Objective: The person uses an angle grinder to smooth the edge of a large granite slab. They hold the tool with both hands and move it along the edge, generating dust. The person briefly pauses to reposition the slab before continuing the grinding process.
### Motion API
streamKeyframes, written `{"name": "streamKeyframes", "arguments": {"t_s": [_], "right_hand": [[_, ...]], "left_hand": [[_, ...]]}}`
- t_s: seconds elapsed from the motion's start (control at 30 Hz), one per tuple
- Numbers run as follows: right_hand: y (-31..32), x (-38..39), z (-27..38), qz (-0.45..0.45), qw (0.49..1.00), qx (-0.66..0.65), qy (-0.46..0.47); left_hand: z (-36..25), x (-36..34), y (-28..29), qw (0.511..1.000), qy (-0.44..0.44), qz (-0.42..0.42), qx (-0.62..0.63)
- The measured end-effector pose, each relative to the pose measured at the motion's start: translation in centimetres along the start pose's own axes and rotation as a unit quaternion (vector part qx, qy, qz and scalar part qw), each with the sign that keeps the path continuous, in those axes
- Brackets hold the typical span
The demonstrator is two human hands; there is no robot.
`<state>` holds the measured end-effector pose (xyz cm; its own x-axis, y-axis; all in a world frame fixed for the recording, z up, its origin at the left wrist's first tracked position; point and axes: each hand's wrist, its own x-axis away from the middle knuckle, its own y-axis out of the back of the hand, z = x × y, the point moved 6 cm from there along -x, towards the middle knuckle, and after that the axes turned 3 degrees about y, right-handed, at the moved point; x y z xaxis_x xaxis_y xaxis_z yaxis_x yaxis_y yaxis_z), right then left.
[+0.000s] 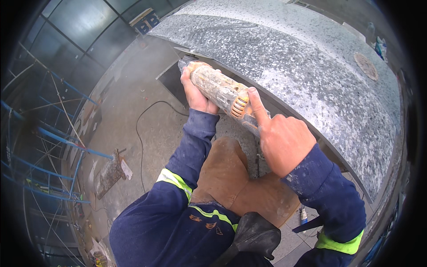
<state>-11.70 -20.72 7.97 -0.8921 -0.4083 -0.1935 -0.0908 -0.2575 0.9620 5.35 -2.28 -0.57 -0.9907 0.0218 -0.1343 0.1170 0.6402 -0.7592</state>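
A dusty orange angle grinder (221, 91) is pressed against the curved edge of a speckled grey stone slab (311, 66). My left hand (194, 94) wraps around the grinder's front end, close to the slab's edge. My right hand (280, 135) grips the rear handle, with the index finger stretched along the body. The grinder's head is hidden under the slab's edge. Both my sleeves are dark blue with yellow-green reflective bands.
A black power cable (142, 133) loops over the dusty concrete floor on the left. Blue scaffolding tubes (66, 142) stand at the far left. A round disc (366, 66) lies on the slab. My knee in brown trousers (227, 173) is below the grinder.
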Motion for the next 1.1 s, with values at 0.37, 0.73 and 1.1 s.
{"name": "streamKeyframes", "arguments": {"t_s": [0.37, 0.73, 1.1], "right_hand": [[0.3, 1.6, -0.3, 0.026, 0.999, 0.027, -0.017], [1.4, 5.3, -0.7, 0.03, 0.999, 0.017, -0.032], [2.7, 8.1, -0.7, 0.074, 0.996, 0.011, -0.051]], "left_hand": [[0.7, 1.8, -1.1, 0.999, 0.008, -0.025, 0.018], [1.6, 5.6, -3.8, 1.0, 0.011, -0.016, 0.003], [2.6, 8.1, -5.7, 1.0, 0.025, -0.015, 0.004]]}}
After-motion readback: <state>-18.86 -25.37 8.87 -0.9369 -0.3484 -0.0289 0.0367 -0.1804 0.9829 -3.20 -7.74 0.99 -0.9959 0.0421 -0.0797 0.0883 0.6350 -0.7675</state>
